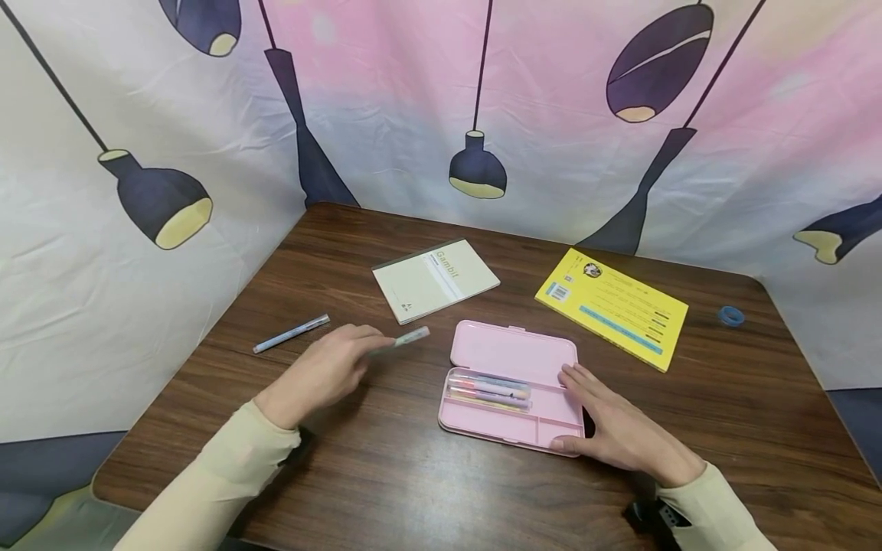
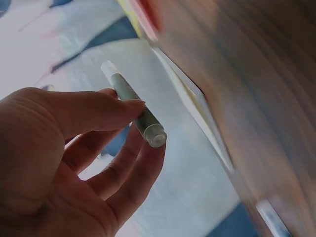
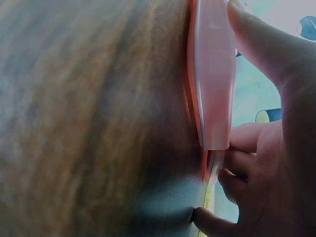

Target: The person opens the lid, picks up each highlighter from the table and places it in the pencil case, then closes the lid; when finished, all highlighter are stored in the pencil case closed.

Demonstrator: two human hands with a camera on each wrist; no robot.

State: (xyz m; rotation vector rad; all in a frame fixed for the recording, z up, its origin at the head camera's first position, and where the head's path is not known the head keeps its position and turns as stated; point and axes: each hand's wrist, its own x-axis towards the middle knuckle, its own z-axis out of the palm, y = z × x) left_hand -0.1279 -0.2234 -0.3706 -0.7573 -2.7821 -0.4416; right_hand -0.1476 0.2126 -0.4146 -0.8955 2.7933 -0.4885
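Between thumb and fingers, my left hand [image 1: 324,371] pinches a slim green marker pen [image 2: 133,103] with a pale end, raised over the table left of the case. An open pink pencil case [image 1: 513,348] lies flat with its lid folded back. My right hand [image 1: 623,425] grips the case's right end, thumb on the front corner and fingers by the hinge side. Several pens [image 1: 489,390] lie together in the case's left compartment. Left of the left hand, a capped blue pen [image 1: 291,334] rests on the table.
Behind the case lies a cream notebook [image 1: 448,283]. A yellow book [image 1: 613,310] sits at the back right, with a blue tape roll [image 1: 731,316] beyond it. A printed cloth [image 1: 413,115] hangs along the table's far edge.
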